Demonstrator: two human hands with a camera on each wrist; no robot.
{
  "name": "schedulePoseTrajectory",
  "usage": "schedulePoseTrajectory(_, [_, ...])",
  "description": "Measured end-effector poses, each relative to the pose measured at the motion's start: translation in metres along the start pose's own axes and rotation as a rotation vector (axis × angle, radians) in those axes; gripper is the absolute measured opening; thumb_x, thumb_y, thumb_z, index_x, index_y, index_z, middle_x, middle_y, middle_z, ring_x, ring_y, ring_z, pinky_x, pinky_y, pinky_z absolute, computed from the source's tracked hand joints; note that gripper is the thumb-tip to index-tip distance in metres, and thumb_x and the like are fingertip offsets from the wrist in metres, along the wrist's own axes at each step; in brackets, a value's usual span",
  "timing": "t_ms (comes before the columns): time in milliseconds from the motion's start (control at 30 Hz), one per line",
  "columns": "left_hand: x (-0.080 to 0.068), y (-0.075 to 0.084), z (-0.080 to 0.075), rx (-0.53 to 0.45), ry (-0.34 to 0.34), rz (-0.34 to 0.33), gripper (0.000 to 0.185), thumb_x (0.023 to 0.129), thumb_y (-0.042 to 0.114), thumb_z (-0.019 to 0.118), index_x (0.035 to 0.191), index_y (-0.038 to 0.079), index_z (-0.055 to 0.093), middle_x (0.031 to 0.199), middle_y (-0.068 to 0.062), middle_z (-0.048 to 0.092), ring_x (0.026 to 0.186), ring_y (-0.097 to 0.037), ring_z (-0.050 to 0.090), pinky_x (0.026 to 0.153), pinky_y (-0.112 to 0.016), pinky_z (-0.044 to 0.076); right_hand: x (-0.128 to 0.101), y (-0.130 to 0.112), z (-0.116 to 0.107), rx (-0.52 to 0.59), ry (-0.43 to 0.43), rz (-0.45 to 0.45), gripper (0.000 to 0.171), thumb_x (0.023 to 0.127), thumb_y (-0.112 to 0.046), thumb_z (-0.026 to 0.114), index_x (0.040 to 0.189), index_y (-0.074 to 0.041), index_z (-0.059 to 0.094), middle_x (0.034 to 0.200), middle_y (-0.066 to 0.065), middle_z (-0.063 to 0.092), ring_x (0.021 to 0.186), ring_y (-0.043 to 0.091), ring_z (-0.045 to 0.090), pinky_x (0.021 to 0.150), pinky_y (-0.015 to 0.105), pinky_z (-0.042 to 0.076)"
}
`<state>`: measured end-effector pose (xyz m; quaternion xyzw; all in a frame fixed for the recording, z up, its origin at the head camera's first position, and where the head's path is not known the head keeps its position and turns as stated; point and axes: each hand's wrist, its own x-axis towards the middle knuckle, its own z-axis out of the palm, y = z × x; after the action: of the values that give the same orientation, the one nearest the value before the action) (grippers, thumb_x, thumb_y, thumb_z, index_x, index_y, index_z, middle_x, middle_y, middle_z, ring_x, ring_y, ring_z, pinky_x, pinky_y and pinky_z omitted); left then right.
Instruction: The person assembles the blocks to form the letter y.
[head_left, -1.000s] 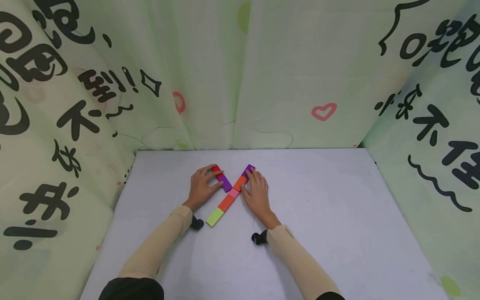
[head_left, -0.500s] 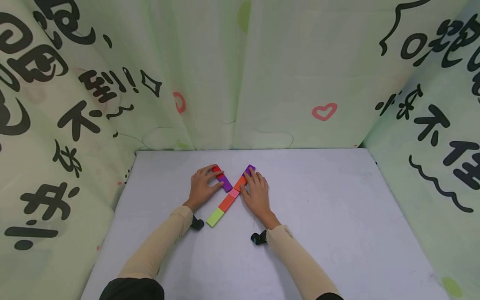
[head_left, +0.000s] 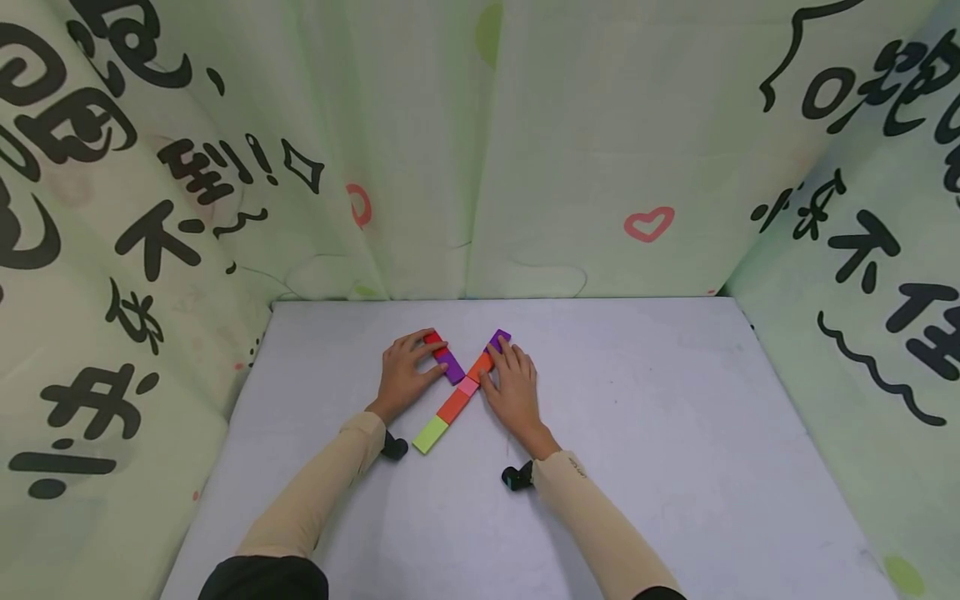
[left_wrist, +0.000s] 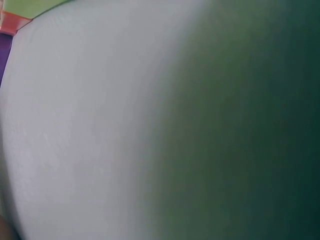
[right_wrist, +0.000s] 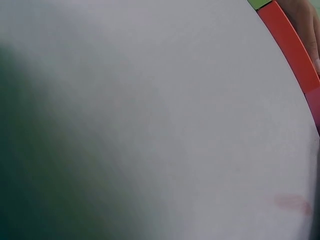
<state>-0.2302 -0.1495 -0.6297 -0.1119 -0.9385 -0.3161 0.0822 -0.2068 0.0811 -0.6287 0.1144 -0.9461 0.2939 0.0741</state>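
Coloured blocks lie on the white table as a Y-like figure in the head view. The long slanting row has a lime green block (head_left: 430, 434), a red-orange block (head_left: 452, 406), a pink block (head_left: 468, 386), an orange block (head_left: 480, 365) and a purple block (head_left: 498, 337). A shorter arm, a red block (head_left: 432, 338) and a purple block (head_left: 451, 368), meets it from the upper left. My left hand (head_left: 405, 373) holds this short arm, fingers at the red block, thumb by the purple one. My right hand (head_left: 516, 392) holds the row's upper end, fingers at purple, thumb by orange.
The white table (head_left: 637, 433) extends around the blocks to its far edge. Behind and beside it hangs a pale green curtain (head_left: 585, 150) with black lettering. A small black device (head_left: 393, 447) sits at my left wrist and another black device (head_left: 517, 477) at my right.
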Motion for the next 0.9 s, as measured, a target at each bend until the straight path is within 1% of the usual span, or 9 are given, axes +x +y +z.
schedulePoseTrajectory(100, [-0.0001, 0.0002, -0.0002, 0.003, 0.007, 0.006, 0.044, 0.094, 0.041, 0.076, 0.135, 0.026, 0.071, 0.155, -0.006, 0.054, 0.145, -0.035, 0.045, 0.118, -0.064, 0.031, 0.0000, 0.0001, 0.0000, -0.007, -0.005, 0.007, 0.058, 0.105, -0.037, 0.057, 0.157, -0.013, 0.048, 0.169, 0.012, 0.036, 0.155, 0.039, 0.031, 0.128, 0.062, 0.021])
schedulePoseTrajectory(233, [-0.0003, 0.0013, -0.0008, 0.003, 0.000, -0.003, 0.044, 0.094, 0.041, 0.076, 0.136, 0.026, 0.071, 0.156, -0.005, 0.053, 0.146, -0.034, 0.044, 0.119, -0.064, 0.030, -0.0005, -0.0005, -0.0004, -0.010, 0.002, 0.005, 0.057, 0.105, -0.037, 0.058, 0.156, -0.012, 0.049, 0.168, 0.012, 0.038, 0.154, 0.039, 0.032, 0.127, 0.062, 0.022])
schedulePoseTrajectory(433, [-0.0002, 0.0002, 0.0010, -0.007, 0.002, -0.010, 0.044, 0.095, 0.042, 0.075, 0.137, 0.028, 0.070, 0.157, -0.005, 0.052, 0.147, -0.034, 0.043, 0.120, -0.064, 0.029, -0.0011, -0.0017, -0.0028, 0.018, -0.004, 0.027, 0.052, 0.108, -0.032, 0.051, 0.156, -0.012, 0.048, 0.169, 0.010, 0.037, 0.156, 0.037, 0.031, 0.129, 0.060, 0.019])
schedulePoseTrajectory(600, [-0.0001, -0.0004, 0.0020, -0.011, 0.007, -0.010, 0.044, 0.095, 0.041, 0.075, 0.137, 0.028, 0.070, 0.157, -0.005, 0.053, 0.146, -0.034, 0.043, 0.120, -0.064, 0.030, -0.0014, -0.0024, -0.0044, 0.037, 0.008, 0.036, 0.048, 0.109, -0.026, 0.047, 0.155, -0.011, 0.049, 0.169, 0.011, 0.038, 0.156, 0.037, 0.033, 0.129, 0.059, 0.021])
schedulePoseTrajectory(767, [0.0006, -0.0009, 0.0020, -0.001, 0.009, -0.012, 0.044, 0.095, 0.040, 0.075, 0.137, 0.027, 0.070, 0.157, -0.005, 0.053, 0.146, -0.034, 0.044, 0.119, -0.064, 0.031, -0.0015, -0.0020, -0.0036, 0.048, 0.011, 0.034, 0.047, 0.110, -0.025, 0.047, 0.155, -0.012, 0.050, 0.168, 0.010, 0.039, 0.156, 0.036, 0.034, 0.130, 0.058, 0.020])
schedulePoseTrajectory(900, [0.0010, -0.0005, 0.0016, 0.000, 0.005, -0.015, 0.044, 0.095, 0.041, 0.075, 0.137, 0.027, 0.070, 0.157, -0.005, 0.052, 0.145, -0.034, 0.044, 0.119, -0.064, 0.031, -0.0021, -0.0016, -0.0038, 0.054, 0.033, 0.019, 0.046, 0.109, -0.024, 0.048, 0.153, -0.011, 0.053, 0.166, 0.011, 0.042, 0.153, 0.037, 0.037, 0.128, 0.060, 0.023])
